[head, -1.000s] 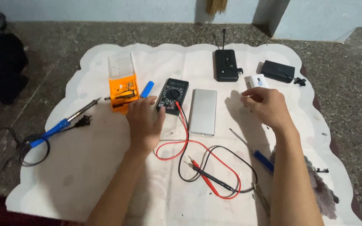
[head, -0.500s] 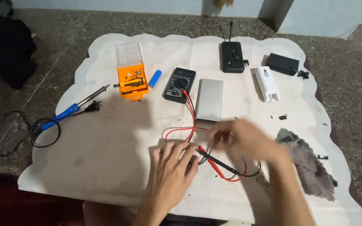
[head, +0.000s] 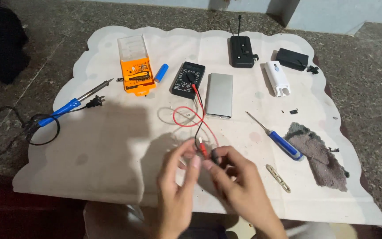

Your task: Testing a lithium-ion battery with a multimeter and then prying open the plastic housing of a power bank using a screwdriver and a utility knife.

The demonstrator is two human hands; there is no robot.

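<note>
Both hands, left (head: 177,186) and right (head: 239,186), pinch the probes (head: 206,152); a tug on the leads (head: 191,117) may drag the meter (head: 188,79).

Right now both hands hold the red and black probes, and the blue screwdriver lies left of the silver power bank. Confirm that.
Not quite. In the head view the screwdriver lies right of the power bank, not left, near the grey rag. The rest stands: the left hand and right hand hold the red and black probes.
</note>
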